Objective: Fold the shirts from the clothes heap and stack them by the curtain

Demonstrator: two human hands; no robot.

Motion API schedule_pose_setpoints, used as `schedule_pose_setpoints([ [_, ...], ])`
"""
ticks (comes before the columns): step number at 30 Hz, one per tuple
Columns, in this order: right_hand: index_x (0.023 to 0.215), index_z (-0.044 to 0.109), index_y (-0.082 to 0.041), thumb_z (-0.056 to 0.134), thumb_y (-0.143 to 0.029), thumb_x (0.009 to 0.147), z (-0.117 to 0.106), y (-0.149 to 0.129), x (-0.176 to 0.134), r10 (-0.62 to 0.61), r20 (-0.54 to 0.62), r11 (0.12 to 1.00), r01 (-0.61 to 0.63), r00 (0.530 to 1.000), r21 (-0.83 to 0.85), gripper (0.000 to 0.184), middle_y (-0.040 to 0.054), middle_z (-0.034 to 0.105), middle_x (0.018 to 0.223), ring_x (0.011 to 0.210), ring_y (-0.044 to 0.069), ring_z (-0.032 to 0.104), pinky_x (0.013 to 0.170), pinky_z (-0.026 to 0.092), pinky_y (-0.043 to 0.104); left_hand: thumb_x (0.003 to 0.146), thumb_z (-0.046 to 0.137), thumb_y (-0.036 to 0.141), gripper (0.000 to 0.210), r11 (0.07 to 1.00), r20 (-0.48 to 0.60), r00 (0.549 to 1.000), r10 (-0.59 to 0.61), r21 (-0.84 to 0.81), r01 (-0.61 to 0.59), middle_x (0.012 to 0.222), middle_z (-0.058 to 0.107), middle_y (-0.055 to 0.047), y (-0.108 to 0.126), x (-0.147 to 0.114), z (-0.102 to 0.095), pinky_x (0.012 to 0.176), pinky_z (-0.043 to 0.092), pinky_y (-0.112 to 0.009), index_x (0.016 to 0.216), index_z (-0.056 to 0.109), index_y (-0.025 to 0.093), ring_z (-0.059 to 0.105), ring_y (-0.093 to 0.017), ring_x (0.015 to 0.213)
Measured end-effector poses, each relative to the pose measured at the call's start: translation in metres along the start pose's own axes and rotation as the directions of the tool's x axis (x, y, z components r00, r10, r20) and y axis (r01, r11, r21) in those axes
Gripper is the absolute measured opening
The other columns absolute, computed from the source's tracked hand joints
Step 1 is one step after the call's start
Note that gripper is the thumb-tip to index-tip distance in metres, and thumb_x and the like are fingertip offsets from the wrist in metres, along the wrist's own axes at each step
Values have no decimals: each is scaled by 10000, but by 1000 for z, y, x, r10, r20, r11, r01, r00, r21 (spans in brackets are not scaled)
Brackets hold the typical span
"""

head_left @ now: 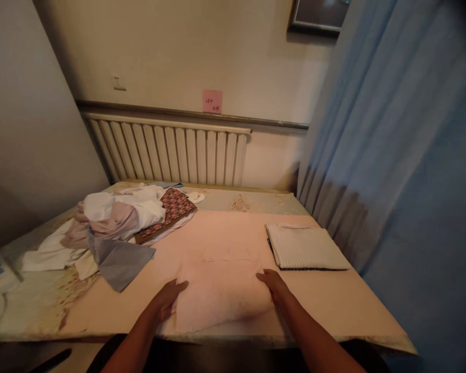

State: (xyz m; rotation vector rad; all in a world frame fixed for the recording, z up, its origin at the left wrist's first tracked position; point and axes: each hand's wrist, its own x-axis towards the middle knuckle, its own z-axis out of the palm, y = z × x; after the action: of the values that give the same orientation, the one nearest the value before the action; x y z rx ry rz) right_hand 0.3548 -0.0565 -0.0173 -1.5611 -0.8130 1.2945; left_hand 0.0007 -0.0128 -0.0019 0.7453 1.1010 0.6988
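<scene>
One blue curtain [396, 155], hanging down the right of the frame. One table with floral covering [256, 202], across the lower half; a plain pink sheet [357, 305] lies over its middle and right. One loose heap of garments [116, 220], left of centre, grey and patterned pieces among them. One folded pale pink cloth [221, 300], lower centre, over the sheet; whether it lies fully flat cannot be told. Handling, as judged: light, soft, limp, not fragile, little inclined to slip; likely to sag or unfold if taken by one layer, so best held at both side edges with every layer caught. One folded striped cloth [306, 246], right of centre, on the sheet. Two hands: left hand [171, 294] pinching the pale cloth's left edge, right hand [274, 285] its right edge, thumbs on top; fingers beneath largely hidden.
</scene>
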Motion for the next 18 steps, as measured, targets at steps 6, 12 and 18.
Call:
schedule_pose_setpoints([
  [6,862,681,-138,575,-157,526,3,-5,8,-100,-78,993,94,992,-76,352,51,723,777,737,231,666,629,491,288,580,832,314,742,997,98,995,-27,-72,34,914,739,-116,4,7,0,755,563,-403,1215,488,145,703,-309,886],
  [12,971,689,-152,508,-165,528,0,-18,4,-214,-77,975,207,974,-86,479,42,727,895,849,237,658,708,503,299,554,842,278,805,999,111,994,15,-43,-10,977,736,-99,14,-3,9,695,585,-377,1257,464,171,700,-318,902],
  [18,1051,677,-167,548,-203,556,-20,-43,-4,-288,26,958,288,957,5,513,43,722,937,855,235,655,753,503,331,582,833,276,774,998,199,980,14,-69,0,1044,723,-78,43,-32,37,782,577,-399,1270,482,222,674,-321,991],
])
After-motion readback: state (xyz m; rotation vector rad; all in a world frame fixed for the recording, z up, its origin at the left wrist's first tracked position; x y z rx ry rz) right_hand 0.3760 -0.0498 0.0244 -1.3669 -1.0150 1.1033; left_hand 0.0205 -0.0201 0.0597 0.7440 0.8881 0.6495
